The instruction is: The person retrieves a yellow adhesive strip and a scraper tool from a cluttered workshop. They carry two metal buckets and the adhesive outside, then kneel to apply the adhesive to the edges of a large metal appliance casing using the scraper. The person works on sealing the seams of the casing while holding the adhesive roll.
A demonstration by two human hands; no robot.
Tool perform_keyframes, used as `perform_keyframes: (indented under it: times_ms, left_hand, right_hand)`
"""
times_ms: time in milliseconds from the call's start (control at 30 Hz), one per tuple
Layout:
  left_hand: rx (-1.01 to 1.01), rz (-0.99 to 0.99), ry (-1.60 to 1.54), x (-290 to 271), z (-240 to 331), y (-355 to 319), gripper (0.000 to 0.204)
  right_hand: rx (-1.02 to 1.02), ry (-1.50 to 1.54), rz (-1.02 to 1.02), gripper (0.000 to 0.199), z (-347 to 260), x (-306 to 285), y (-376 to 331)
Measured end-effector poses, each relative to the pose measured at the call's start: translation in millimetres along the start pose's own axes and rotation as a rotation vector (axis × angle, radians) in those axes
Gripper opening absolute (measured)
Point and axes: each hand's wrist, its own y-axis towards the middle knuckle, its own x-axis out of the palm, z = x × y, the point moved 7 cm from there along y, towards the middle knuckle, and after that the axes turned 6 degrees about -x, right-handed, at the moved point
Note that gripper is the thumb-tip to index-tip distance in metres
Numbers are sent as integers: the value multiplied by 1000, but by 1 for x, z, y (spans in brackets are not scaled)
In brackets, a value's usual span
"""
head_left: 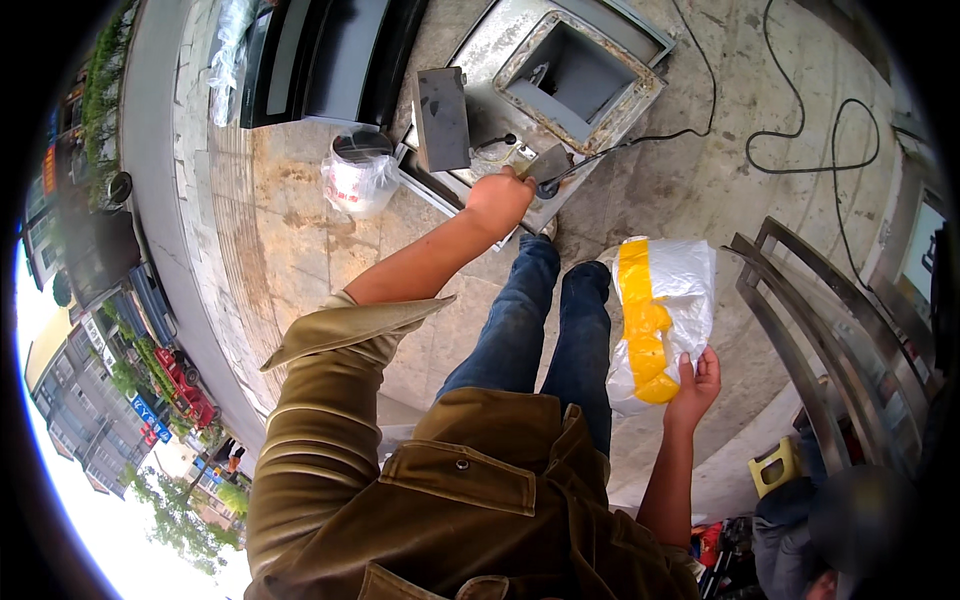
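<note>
My left hand (503,200) is closed on what looks like a putty knife (548,166), a flat grey trapezoid blade on a short handle partly hidden by my fingers. It is over the near edge of a dirty, rusty pale metal appliance body (483,110) with a square opening. Beside that hand, a dark grey metal box (443,120) stands on the appliance. My right hand (695,385) grips the near right edge of a white plastic package (685,290) with a wide yellow tape band, held to the right of my legs.
A white bucket (358,185) wrapped in clear plastic stands left of the appliance, near a black glossy appliance (340,60). A black cable (710,95) winds over the concrete floor. Metal rails (815,335) rise at the right, near a yellow stool (773,468).
</note>
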Motion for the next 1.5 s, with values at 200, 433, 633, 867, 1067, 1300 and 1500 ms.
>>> perform_keyframes:
  times_ms: [200,433,633,867,1067,1300,1500]
  left_hand:
    - [-2,221,-191,-22,0,7,39]
    - [7,168,-67,-29,-28,-25,37]
    - [-25,56,0,-16,-32,-20,38]
    - [-89,-74,23,-12,-13,-7,41]
    - [-158,-149,-21,-7,-15,-1,39]
    - [-195,-132,-126,11,-21,-2,37]
    - [-199,-11,-218,11,-24,-8,34]
  right_hand:
    - [-2,-100,27,34,-3,-19,-3]
    - [-7,-73,54,34,23,-31,-6]
    - [26,24,49,34,25,-25,-6]
    - [45,35,52,32,27,-26,-4]
    - [50,17,23,33,22,-17,-2]
    - [9,10,-22,34,4,2,0]
    - [-66,-29,-6,35,1,5,-2]
